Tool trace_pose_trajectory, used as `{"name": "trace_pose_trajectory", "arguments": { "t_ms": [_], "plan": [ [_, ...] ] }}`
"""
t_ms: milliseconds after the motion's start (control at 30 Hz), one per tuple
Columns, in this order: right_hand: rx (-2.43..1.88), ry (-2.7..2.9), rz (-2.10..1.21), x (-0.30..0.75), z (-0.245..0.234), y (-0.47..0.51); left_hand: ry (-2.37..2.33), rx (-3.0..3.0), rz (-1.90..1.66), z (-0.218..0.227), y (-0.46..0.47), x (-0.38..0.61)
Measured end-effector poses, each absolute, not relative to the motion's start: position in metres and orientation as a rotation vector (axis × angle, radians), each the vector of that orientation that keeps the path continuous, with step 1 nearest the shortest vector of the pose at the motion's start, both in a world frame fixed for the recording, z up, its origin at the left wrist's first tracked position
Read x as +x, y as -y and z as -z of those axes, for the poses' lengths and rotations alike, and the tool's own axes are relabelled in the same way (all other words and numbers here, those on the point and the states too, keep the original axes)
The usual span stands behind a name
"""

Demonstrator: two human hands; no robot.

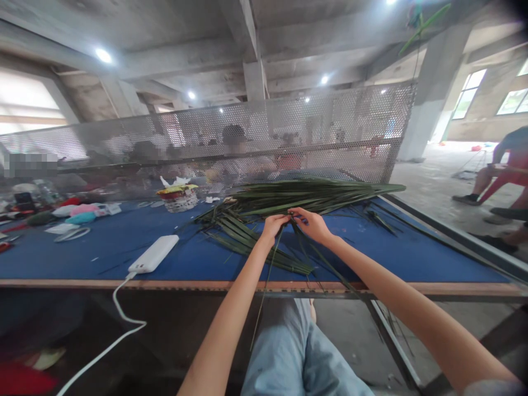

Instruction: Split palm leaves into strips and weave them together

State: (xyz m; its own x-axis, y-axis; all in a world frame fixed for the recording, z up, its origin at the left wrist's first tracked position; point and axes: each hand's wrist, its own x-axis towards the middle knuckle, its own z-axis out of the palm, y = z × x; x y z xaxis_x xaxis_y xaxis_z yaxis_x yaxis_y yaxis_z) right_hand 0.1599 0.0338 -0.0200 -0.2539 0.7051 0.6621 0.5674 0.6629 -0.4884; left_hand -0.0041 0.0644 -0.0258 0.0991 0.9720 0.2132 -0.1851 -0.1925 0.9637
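Note:
A heap of long green palm leaves (313,195) lies on the blue table (124,242), fanning toward the right. My left hand (274,226) is closed in a pinch on a thin green leaf strip (268,275) that hangs down over the table's front edge. My right hand (311,224) is closed next to it, gripping narrow leaf strips at the near side of the heap. Both hands almost touch each other.
A white power bank (153,254) with a white cable (119,319) lies at the left front. A small basket (180,199), scissors (72,234) and coloured bits sit further left. A perforated metal screen (289,137) backs the table; people sit behind it and at right.

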Motion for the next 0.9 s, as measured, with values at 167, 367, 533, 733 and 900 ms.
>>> {"name": "trace_pose_trajectory", "arguments": {
  "t_ms": [167,367,533,733,900],
  "plan": [
    [-0.981,1.904,-0.187,0.160,0.021,-0.034,-0.879,1.297,-1.348,0.028,-0.067,-0.004],
    [-0.939,1.804,-0.571,0.157,0.027,-0.045,-0.819,1.192,-1.378,0.023,-0.069,-0.006],
    [-0.890,1.774,-1.212,0.158,0.025,-0.044,-0.758,1.209,-1.305,0.022,-0.069,-0.007],
    [-0.885,1.731,-1.295,0.158,0.024,-0.043,-0.758,1.176,-1.366,0.026,-0.072,-0.006],
    [-0.907,1.961,-0.931,0.157,0.023,-0.044,-0.818,1.208,-1.479,0.028,-0.073,-0.005]
  ]
}}
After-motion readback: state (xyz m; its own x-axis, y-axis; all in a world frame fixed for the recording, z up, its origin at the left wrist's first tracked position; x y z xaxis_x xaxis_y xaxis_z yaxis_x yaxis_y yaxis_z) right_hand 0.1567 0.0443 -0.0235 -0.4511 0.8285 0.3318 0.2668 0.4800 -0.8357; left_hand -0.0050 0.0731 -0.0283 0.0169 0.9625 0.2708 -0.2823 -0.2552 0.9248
